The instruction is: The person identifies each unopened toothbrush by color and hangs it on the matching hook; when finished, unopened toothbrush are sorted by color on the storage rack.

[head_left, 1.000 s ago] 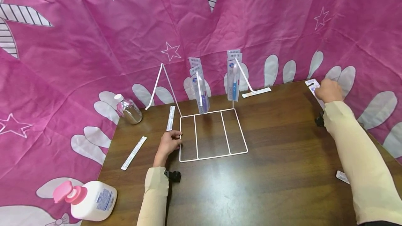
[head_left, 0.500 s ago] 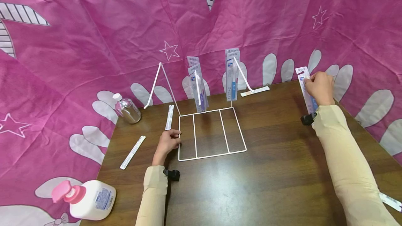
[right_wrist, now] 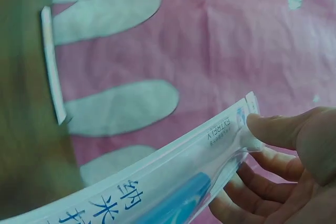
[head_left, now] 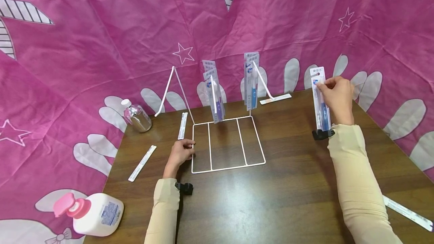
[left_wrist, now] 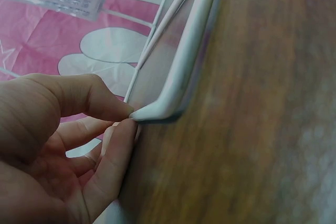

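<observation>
My right hand (head_left: 339,95) pinches a packaged toothbrush (head_left: 320,99) near its top and holds it upright above the right part of the table. In the right wrist view, thumb and fingers grip the clear pack (right_wrist: 173,182), and a blue handle shows inside. My left hand (head_left: 179,151) pinches the left side of a white wire display rack (head_left: 228,168); the left wrist view shows thumb and finger meeting at the wire's corner (left_wrist: 163,109). Packaged toothbrushes with purple handles (head_left: 214,97) hang on the rack's middle prong, others with blue handles (head_left: 251,82) on its right prong. The left prong (head_left: 166,93) is bare.
Thin white strip packets lie on the table: two at left (head_left: 142,163) (head_left: 182,125), one behind the rack (head_left: 275,99), one at right (head_left: 407,213). A silver bottle (head_left: 137,117) stands back left, a pump bottle (head_left: 98,214) front left. A pink cloth (head_left: 298,22) hangs behind.
My right hand has lifted the packaged toothbrush from the table's right back edge and brought it left, turning it upright. My left hand stays on the rack.
</observation>
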Demonstrator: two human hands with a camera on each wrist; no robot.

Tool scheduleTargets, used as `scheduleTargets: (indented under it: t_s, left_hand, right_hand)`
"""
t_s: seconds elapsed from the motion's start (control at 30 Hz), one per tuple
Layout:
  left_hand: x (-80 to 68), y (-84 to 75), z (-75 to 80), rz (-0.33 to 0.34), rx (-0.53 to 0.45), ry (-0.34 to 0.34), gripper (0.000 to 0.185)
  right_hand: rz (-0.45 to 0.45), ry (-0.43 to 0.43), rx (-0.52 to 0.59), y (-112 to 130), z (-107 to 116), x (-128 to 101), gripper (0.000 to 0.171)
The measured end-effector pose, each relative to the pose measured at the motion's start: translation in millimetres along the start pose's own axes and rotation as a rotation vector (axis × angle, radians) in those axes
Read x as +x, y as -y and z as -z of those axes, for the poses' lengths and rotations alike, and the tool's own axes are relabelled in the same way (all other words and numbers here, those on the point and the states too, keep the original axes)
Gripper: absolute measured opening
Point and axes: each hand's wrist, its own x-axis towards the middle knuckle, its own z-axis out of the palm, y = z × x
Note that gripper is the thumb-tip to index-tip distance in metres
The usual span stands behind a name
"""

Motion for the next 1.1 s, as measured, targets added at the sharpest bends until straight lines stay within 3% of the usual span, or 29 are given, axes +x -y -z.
scheduleTargets:
  t_s: [0.5,1.1]
  left_hand:
    - [1.1,0.5,1.6,0.0,-0.009,0.004,0.031]
    - [-1.7,-0.9,1.7,-0.003,-0.003,0.002,0.033]
  right_hand:
    - [0.04,-0.083,0.167,52.9,4.3,-32.1,0.031]
    - [0.123,0.016,0.256,97.1,14.7,-75.8,0.036]
